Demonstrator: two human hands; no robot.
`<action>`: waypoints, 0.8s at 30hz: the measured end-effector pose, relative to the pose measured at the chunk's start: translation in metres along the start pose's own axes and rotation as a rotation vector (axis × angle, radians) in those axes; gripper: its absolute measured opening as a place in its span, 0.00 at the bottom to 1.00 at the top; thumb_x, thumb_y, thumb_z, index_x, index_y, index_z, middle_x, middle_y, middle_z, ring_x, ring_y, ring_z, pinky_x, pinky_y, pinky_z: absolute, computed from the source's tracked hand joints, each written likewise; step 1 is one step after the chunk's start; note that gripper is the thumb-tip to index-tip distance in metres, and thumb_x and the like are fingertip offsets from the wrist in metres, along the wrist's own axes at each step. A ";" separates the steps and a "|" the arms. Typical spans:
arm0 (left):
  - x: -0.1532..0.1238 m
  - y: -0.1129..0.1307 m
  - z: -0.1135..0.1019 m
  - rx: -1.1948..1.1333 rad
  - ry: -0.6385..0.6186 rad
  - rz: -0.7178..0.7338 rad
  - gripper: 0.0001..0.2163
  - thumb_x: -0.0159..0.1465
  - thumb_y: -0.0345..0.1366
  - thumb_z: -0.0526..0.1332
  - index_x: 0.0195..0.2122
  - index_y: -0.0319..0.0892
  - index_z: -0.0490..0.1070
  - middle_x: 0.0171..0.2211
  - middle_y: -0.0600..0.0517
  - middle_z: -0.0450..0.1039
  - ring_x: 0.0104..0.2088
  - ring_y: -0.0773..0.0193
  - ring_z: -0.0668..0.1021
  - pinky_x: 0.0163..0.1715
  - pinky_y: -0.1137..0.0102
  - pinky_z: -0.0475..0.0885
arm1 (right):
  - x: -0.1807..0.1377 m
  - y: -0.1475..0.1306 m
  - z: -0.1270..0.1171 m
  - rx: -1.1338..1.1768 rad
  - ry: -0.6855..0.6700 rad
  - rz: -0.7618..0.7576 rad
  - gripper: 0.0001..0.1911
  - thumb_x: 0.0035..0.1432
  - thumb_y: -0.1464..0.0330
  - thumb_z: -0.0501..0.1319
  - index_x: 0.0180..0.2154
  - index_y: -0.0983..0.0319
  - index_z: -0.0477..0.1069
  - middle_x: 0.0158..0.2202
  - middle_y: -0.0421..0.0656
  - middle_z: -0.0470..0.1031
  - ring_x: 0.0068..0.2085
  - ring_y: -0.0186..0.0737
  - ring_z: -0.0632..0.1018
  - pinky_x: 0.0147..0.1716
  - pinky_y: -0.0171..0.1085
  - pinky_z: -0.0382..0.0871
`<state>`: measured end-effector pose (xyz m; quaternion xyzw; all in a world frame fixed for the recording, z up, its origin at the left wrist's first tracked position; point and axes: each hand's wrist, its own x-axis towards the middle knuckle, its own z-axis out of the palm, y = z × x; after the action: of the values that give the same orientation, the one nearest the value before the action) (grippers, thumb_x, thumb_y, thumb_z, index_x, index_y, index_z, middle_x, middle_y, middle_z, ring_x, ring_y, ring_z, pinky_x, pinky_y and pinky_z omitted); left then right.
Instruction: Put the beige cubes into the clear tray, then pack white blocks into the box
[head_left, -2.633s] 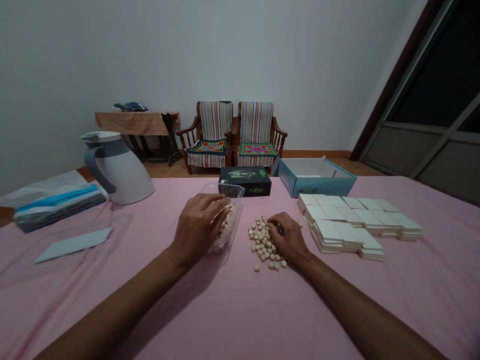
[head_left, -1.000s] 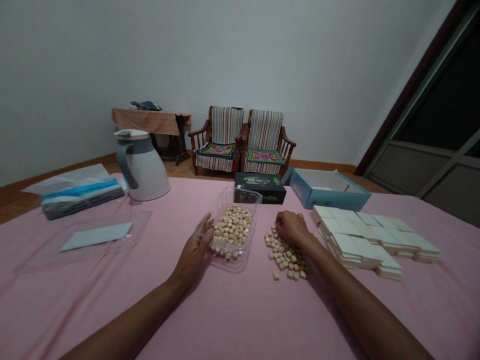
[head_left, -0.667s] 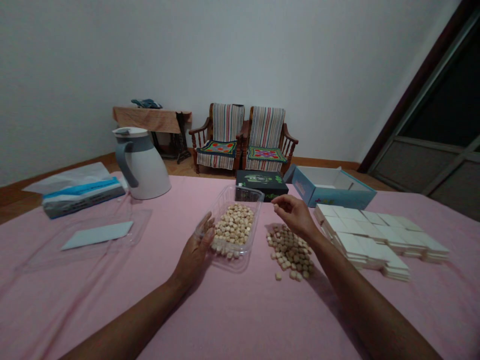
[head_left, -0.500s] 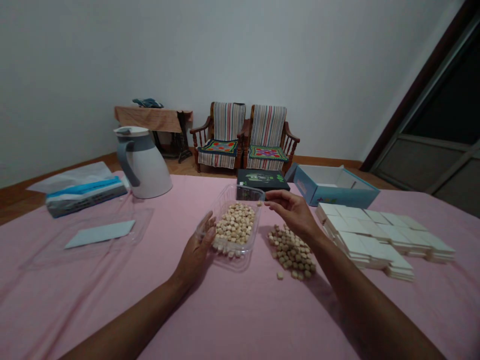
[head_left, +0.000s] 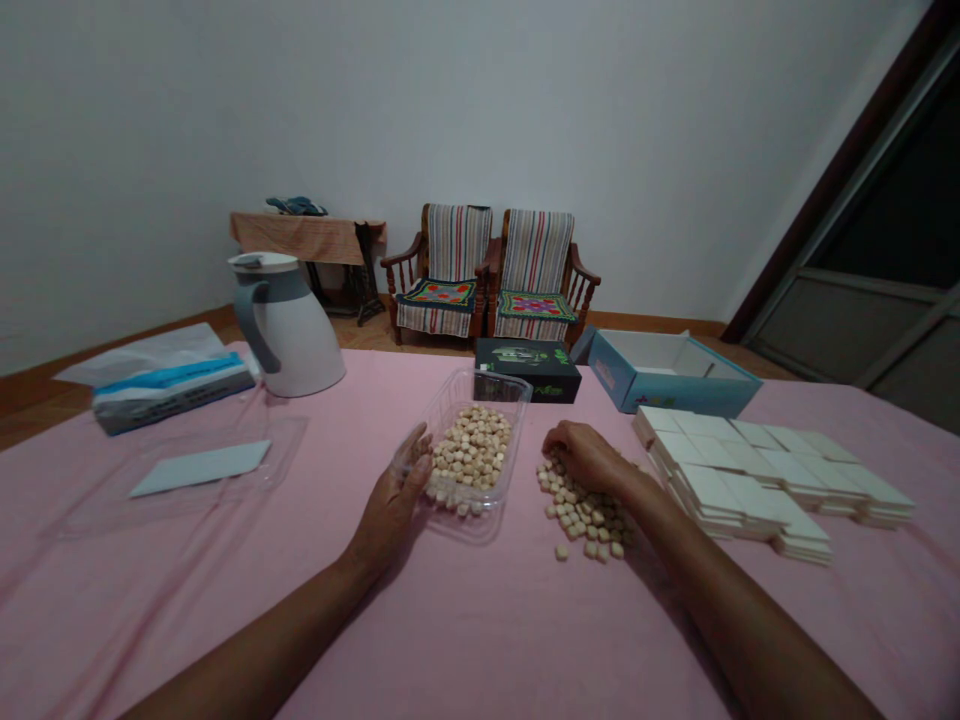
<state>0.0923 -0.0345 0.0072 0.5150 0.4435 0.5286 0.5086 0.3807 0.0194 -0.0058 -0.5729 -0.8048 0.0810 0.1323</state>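
Observation:
A clear plastic tub [head_left: 517, 440] stands tilted slightly at the middle of the table, holding many small pale wooden pieces [head_left: 472, 445]. My left hand [head_left: 397, 490] grips its left wall, thumb on the near side and fingers along the rim. To the right lies a loose pile of similar small pieces [head_left: 581, 515] on the pink cloth. Over the far edge of that pile is my right hand [head_left: 589, 455], fingers curled down among the pieces. Its fingertips are hidden, so what they pinch cannot be seen. One piece [head_left: 562, 552] lies apart at the near side.
Stacks of pale square tiles [head_left: 742, 460] sit right of the pile. Behind are a black box [head_left: 527, 385] and an open blue box [head_left: 675, 390]. On the left stand a white jug [head_left: 300, 340], a tissue pack [head_left: 176, 390] and a clear lid [head_left: 281, 455] with a pale strip.
My right hand has moved from the tub's right rim, where a small piece showed at its fingertips, down to the loose pile. My left hand and the tub stay in place.

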 end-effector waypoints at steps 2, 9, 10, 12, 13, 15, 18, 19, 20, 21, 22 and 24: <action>0.000 -0.001 -0.001 -0.016 0.007 -0.008 0.36 0.58 0.54 0.60 0.63 0.39 0.56 0.62 0.38 0.60 0.61 0.51 0.65 0.58 0.62 0.62 | 0.000 -0.002 -0.005 0.028 0.069 0.033 0.09 0.54 0.74 0.56 0.34 0.64 0.75 0.35 0.46 0.75 0.38 0.38 0.75 0.39 0.34 0.64; 0.000 -0.003 0.000 -0.021 0.006 -0.029 0.34 0.59 0.53 0.59 0.62 0.41 0.57 0.63 0.39 0.59 0.62 0.48 0.64 0.58 0.58 0.62 | 0.004 -0.038 -0.028 0.730 0.390 0.031 0.10 0.51 0.68 0.60 0.37 0.63 0.73 0.33 0.43 0.77 0.33 0.37 0.77 0.36 0.37 0.70; 0.000 -0.003 0.000 -0.021 0.003 -0.028 0.34 0.59 0.53 0.59 0.62 0.41 0.56 0.63 0.39 0.59 0.62 0.48 0.63 0.58 0.59 0.62 | 0.004 -0.044 -0.031 0.857 0.391 0.000 0.12 0.51 0.66 0.61 0.38 0.63 0.73 0.34 0.44 0.78 0.35 0.38 0.78 0.38 0.38 0.70; 0.000 -0.003 0.000 -0.024 -0.006 -0.010 0.36 0.59 0.54 0.59 0.63 0.39 0.55 0.63 0.38 0.59 0.62 0.49 0.63 0.58 0.60 0.62 | 0.005 -0.051 -0.036 0.998 0.395 -0.038 0.14 0.51 0.65 0.62 0.40 0.63 0.72 0.36 0.45 0.79 0.39 0.39 0.79 0.40 0.39 0.71; 0.000 -0.002 0.000 -0.028 -0.011 -0.005 0.36 0.58 0.54 0.59 0.63 0.38 0.55 0.63 0.38 0.58 0.62 0.49 0.63 0.58 0.61 0.62 | 0.004 -0.051 -0.037 1.002 0.404 -0.040 0.14 0.52 0.64 0.61 0.40 0.63 0.73 0.37 0.45 0.79 0.39 0.40 0.79 0.40 0.39 0.71; 0.000 -0.002 0.000 -0.030 -0.015 -0.007 0.36 0.59 0.54 0.59 0.63 0.38 0.55 0.63 0.38 0.58 0.62 0.50 0.64 0.59 0.61 0.61 | 0.003 -0.045 -0.038 0.874 0.408 -0.003 0.12 0.54 0.65 0.59 0.38 0.63 0.73 0.36 0.45 0.79 0.37 0.39 0.79 0.38 0.38 0.71; 0.000 -0.001 0.000 -0.007 -0.001 -0.013 0.35 0.59 0.54 0.59 0.63 0.39 0.55 0.63 0.38 0.59 0.62 0.50 0.64 0.59 0.61 0.60 | -0.002 -0.028 -0.035 0.392 0.295 0.132 0.09 0.54 0.70 0.57 0.36 0.64 0.75 0.35 0.47 0.79 0.37 0.40 0.78 0.37 0.38 0.68; 0.000 -0.001 0.000 0.001 0.004 -0.009 0.35 0.59 0.54 0.59 0.63 0.39 0.56 0.63 0.38 0.59 0.62 0.50 0.64 0.60 0.60 0.59 | -0.003 -0.023 -0.032 0.205 0.225 0.188 0.09 0.54 0.72 0.57 0.35 0.64 0.75 0.36 0.48 0.79 0.38 0.42 0.78 0.38 0.38 0.67; 0.000 -0.001 0.000 0.007 0.006 -0.005 0.35 0.59 0.54 0.59 0.63 0.39 0.56 0.63 0.38 0.59 0.62 0.50 0.64 0.60 0.60 0.59 | -0.005 -0.020 -0.030 0.038 0.152 0.244 0.10 0.53 0.72 0.57 0.35 0.64 0.76 0.37 0.50 0.79 0.40 0.44 0.77 0.39 0.39 0.65; 0.000 -0.001 0.000 0.008 0.007 -0.004 0.35 0.59 0.54 0.59 0.63 0.39 0.56 0.63 0.38 0.59 0.62 0.50 0.64 0.60 0.60 0.59 | -0.006 -0.017 -0.027 -0.093 0.084 0.292 0.10 0.54 0.72 0.57 0.36 0.65 0.76 0.38 0.52 0.79 0.41 0.46 0.77 0.39 0.40 0.64; 0.000 -0.001 0.000 0.007 0.005 -0.005 0.36 0.59 0.54 0.59 0.63 0.39 0.56 0.63 0.38 0.59 0.62 0.50 0.64 0.60 0.60 0.59 | -0.007 -0.016 -0.023 -0.185 0.031 0.332 0.11 0.55 0.72 0.56 0.36 0.65 0.76 0.39 0.54 0.78 0.41 0.48 0.77 0.39 0.41 0.64; 0.000 -0.001 0.000 0.011 0.003 -0.003 0.36 0.58 0.54 0.59 0.63 0.38 0.56 0.62 0.38 0.60 0.61 0.50 0.65 0.59 0.60 0.60 | -0.008 -0.014 -0.017 -0.266 -0.015 0.370 0.11 0.56 0.71 0.55 0.37 0.65 0.76 0.40 0.55 0.78 0.42 0.49 0.77 0.38 0.41 0.63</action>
<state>0.0922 -0.0344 0.0064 0.5162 0.4479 0.5263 0.5059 0.3759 0.0073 0.0138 -0.7225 -0.6906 0.0012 0.0324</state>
